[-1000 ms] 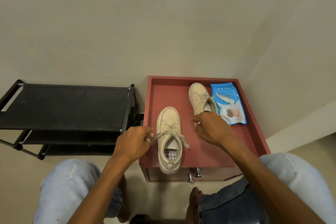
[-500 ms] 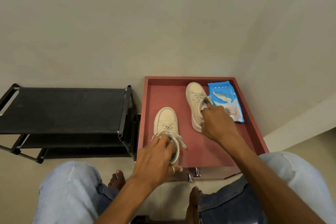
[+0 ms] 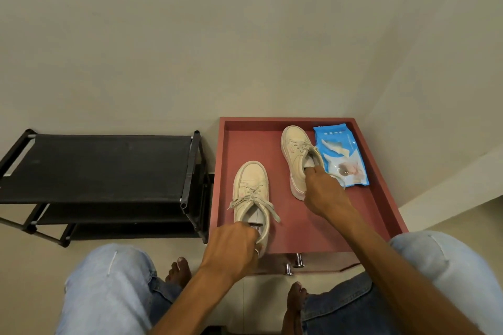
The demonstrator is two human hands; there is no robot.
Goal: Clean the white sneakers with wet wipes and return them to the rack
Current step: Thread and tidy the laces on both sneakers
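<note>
Two off-white sneakers sit on a red table top (image 3: 285,220). The near sneaker (image 3: 251,187) lies at the front left, toe pointing away from me. My left hand (image 3: 231,250) grips its heel rim, fingers curled into the opening. The far sneaker (image 3: 295,156) lies toward the back, tilted onto its side. My right hand (image 3: 324,192) holds its heel end, fingertips hooked inside the opening. A blue pack of wet wipes (image 3: 340,158) lies flat just right of the far sneaker.
A black shoe rack (image 3: 95,168) with bare fabric shelves stands on the floor to the left of the red table. Pale walls meet in a corner behind the table. My knees in light jeans and bare feet are at the bottom.
Both hands have reached onto the sneakers: the left moved from beside the near shoe to its heel, the right slid forward into the far shoe's opening, which now tilts.
</note>
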